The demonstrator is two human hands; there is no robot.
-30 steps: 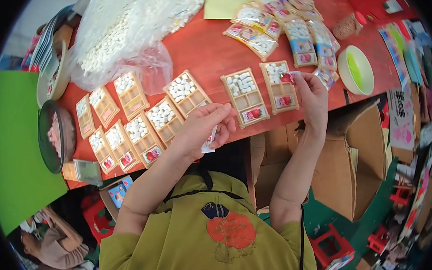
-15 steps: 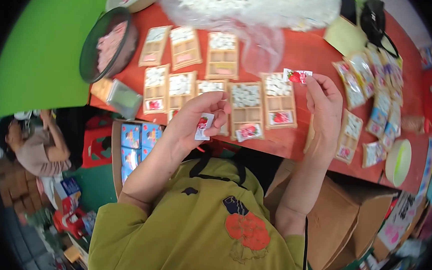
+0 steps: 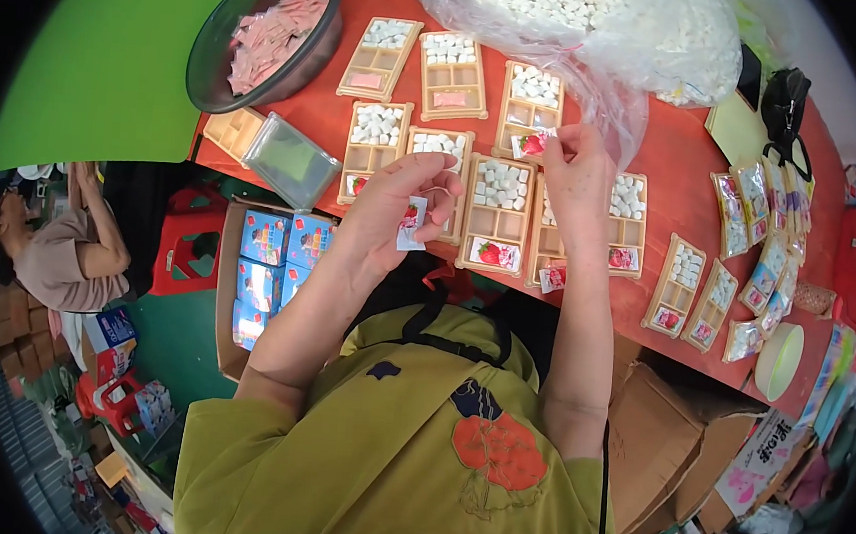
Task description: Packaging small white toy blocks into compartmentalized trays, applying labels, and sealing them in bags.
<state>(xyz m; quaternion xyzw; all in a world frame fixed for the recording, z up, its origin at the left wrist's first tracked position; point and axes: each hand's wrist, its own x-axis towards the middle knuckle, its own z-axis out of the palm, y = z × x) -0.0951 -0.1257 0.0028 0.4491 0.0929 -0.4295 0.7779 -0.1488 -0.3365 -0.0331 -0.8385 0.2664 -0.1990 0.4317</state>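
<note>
My right hand [image 3: 583, 179] pinches a white sachet with a strawberry picture [image 3: 532, 143] over the near end of a beige compartment tray [image 3: 531, 113]. Curled in front of my chest, my left hand [image 3: 398, 200] keeps more strawberry sachets [image 3: 411, 224] against its palm; how many is unclear. Several such trays stand in rows on the red table, with small white marshmallow-like pieces [image 3: 502, 186] in their far compartments. A strawberry sachet [image 3: 494, 254] lies in the near end of one tray, while pink packets [image 3: 450, 99] lie in two others. My right hand and forearm partly hide two trays.
A dark bowl of pink packets [image 3: 277, 43] sits at the far left, beside a clear plastic box [image 3: 293, 161]. Behind the trays spreads a large bag of white pieces [image 3: 566, 1]. Filled packs [image 3: 750, 210] and a pale green bowl [image 3: 780, 361] are at right. A co-worker [image 3: 73, 232] sits at left.
My right hand has moved left and away from me, carrying its sachet to a back tray. My left hand still holds its sachets. The whole view has shifted, with the table appearing further right.
</note>
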